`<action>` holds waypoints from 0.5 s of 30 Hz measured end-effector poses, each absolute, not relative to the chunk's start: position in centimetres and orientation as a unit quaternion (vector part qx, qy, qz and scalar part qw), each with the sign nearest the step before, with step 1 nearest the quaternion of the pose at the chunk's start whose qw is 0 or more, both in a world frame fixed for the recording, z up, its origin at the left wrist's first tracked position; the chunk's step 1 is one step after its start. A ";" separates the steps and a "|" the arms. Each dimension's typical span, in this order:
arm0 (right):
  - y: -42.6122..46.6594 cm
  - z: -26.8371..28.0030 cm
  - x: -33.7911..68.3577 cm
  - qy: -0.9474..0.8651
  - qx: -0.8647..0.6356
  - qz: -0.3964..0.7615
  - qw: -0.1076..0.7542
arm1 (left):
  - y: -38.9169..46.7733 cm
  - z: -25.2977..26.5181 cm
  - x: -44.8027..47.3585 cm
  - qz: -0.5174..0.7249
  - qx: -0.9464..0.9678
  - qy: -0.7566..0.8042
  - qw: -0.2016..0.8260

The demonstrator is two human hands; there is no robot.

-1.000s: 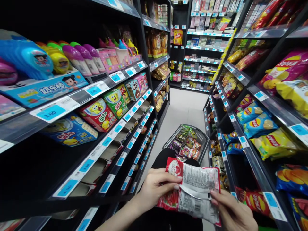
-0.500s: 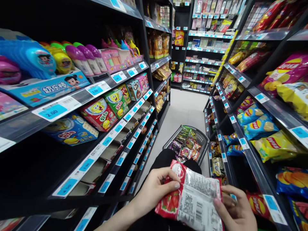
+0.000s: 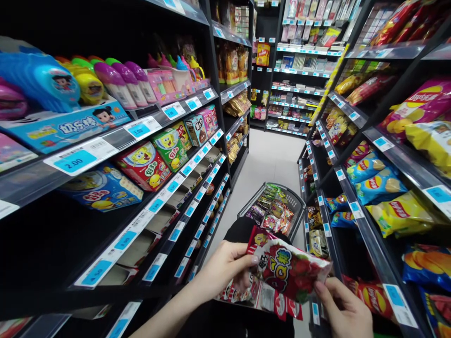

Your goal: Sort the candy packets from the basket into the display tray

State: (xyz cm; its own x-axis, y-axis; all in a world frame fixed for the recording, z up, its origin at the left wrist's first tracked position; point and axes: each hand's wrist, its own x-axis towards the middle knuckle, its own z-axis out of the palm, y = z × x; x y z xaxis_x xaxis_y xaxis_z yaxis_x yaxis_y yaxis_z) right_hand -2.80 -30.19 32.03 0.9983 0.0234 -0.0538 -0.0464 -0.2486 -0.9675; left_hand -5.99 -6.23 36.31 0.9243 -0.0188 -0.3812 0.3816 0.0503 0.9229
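A red-and-white bag of gummy candy (image 3: 291, 270), its front printed with strawberries and large QQ lettering, is stretched between my hands. My left hand (image 3: 227, 270) pinches its left end between thumb and fingers. At the lower right corner my right hand (image 3: 343, 305) grips the bag, thumb on the front. Just beneath it, over my lap, lie more small red-and-white packets (image 3: 243, 288), partly covered by the bag and my left hand. Beyond my knees, a grey shopping basket (image 3: 299, 206) on the floor holds several colourful snack packets (image 3: 273, 209).
The left shelf (image 3: 141, 129) carries boxed snacks (image 3: 144, 164) and toy-like candies (image 3: 120, 84) behind price tags. Bags of chips (image 3: 400, 211) fill the right shelves, close to my right hand. The pale aisle floor (image 3: 273, 155) runs to a back shelf (image 3: 296, 72).
The bag has turned over from its printed back with the barcode to its strawberry front. Small packets under it have come into view. Both hands still hold it.
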 end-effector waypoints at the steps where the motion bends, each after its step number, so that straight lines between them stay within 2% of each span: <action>1: -30.3 31.9 -2.7 -0.004 -0.808 0.016 0.588 | -6.2 36.2 -5.9 -0.144 0.692 0.140 0.694; 3: -30.6 31.5 -2.5 -0.019 -0.817 0.020 0.576 | -6.0 36.1 -5.8 -0.150 0.695 0.144 0.688; 9: -30.6 30.4 -2.7 -0.016 -0.750 0.078 0.657 | -5.9 35.6 -5.5 -0.188 0.576 0.141 0.783; 15: -30.2 30.1 -2.7 0.011 -0.711 0.097 0.697 | -6.1 34.7 -5.0 -0.174 0.565 0.145 0.793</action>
